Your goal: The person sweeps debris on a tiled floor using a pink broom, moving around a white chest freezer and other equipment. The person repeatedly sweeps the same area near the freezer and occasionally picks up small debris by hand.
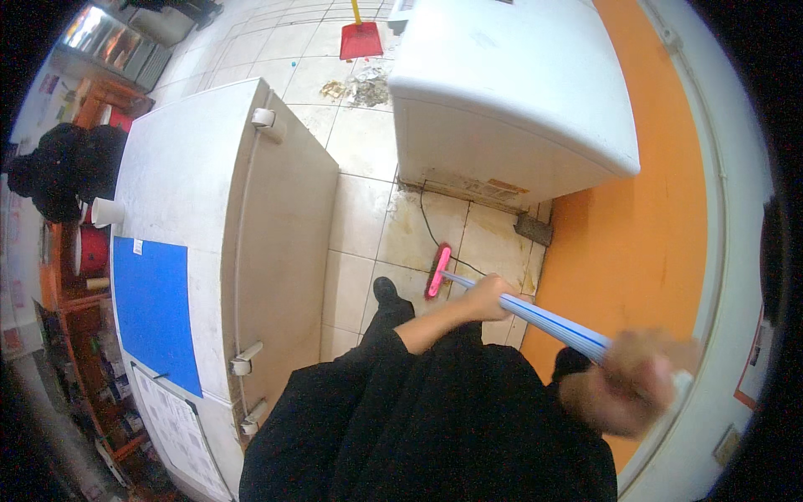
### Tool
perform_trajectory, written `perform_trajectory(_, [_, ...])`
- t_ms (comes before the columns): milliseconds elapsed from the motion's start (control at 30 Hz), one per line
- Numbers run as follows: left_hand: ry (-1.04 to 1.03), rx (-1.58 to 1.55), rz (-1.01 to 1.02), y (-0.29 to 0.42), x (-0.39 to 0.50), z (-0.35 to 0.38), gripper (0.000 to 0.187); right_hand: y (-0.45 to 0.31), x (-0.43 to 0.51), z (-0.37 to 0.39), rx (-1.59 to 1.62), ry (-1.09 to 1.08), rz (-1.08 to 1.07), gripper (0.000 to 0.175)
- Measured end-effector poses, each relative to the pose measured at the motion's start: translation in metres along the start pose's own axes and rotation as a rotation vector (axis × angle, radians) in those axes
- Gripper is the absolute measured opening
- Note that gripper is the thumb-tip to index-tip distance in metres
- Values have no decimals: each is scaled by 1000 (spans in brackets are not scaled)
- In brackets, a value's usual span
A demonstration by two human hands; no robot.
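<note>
A push broom with a blue-striped handle (552, 323) slants from my body down to the floor. Its pink head (439, 270) with dark red bristles rests on the tiles by a black cord (430, 219). My left hand (489, 297) grips the handle partway along. Higher up, near the handle's end, my right hand (627, 383) is closed around it, blurred by motion. My left shoe (384, 290) stands on the floor just left of the broom head.
A white appliance (514, 56) stands ahead, near an orange wall (627, 263); a dark block (533, 229) sits beside its base. At left is a white hinged cabinet or refrigerator (182, 176). Farther off lie swept debris (369, 86) and a red dustpan (361, 41).
</note>
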State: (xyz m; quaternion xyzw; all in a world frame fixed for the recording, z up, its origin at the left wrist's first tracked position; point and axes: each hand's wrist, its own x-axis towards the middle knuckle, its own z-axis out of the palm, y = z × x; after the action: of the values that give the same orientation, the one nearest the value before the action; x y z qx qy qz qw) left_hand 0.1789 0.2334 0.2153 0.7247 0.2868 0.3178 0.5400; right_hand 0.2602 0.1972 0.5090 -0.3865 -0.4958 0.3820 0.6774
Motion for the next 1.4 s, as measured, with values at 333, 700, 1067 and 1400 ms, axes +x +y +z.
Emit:
perform_trajectory(333, [38,631,-114,-134,-70,-178,29,149,-55,109,180,53,-207,20])
perform_trajectory(700, [180,288,15,0,-39,-166,38,6,-4,114,198,39,-159,22])
perform_trajectory(1067, [-122,78,-51,-80,-60,-114,21,72,-19,130,106,317,124,30])
perform_trajectory(1400, [-70,402,-99,-149,-51,-169,19,146,-51,110,99,90,-235,16])
